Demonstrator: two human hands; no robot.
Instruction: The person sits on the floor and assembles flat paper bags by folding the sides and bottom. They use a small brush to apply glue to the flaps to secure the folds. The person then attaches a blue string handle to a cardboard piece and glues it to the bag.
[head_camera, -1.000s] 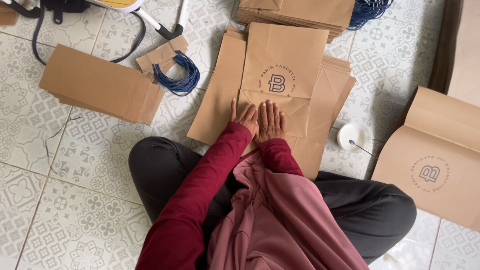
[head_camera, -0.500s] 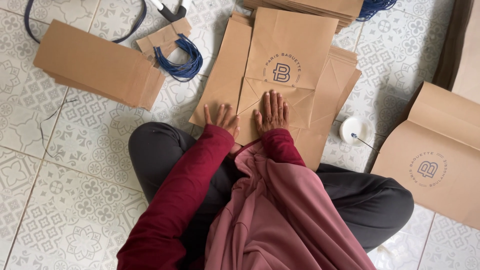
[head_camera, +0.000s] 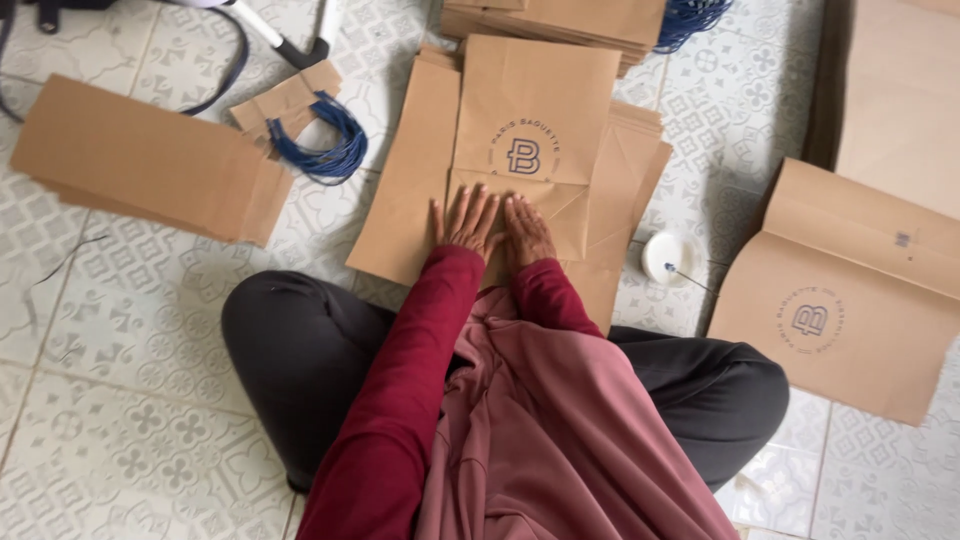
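From the head view, the person sits cross-legged on the patterned grey-and-white tiled floor (head_camera: 130, 330), in dark trousers and a red long-sleeved top. Both arms reach forward to a flat brown paper bag with a round dark printed mark (head_camera: 535, 135), which lies on the floor straight ahead, on top of a fanned pile of similar flat brown paper bags (head_camera: 410, 190). The left hand (head_camera: 466, 220) lies open, palm down, fingers spread on the lower folded part of the top bag. The right hand (head_camera: 526, 230) lies just beside it, also open and flat, pressing the same fold; the two hands almost touch. Neither hand grips anything. To the left, well apart, rests a stack of long folded brown paper pieces (head_camera: 140, 160), and near it a coil of blue cord (head_camera: 320, 145) lying partly on small brown paper strips (head_camera: 285, 100). To the right of the bags sits a small round white spool (head_camera: 668, 257) with a thin thread trailing off. Farther right lies a large brown paper bag folded over, with its own round mark (head_camera: 850, 290). At the top edge, another stack of brown bags (head_camera: 560, 20) lies beside more blue cord (head_camera: 690, 15).
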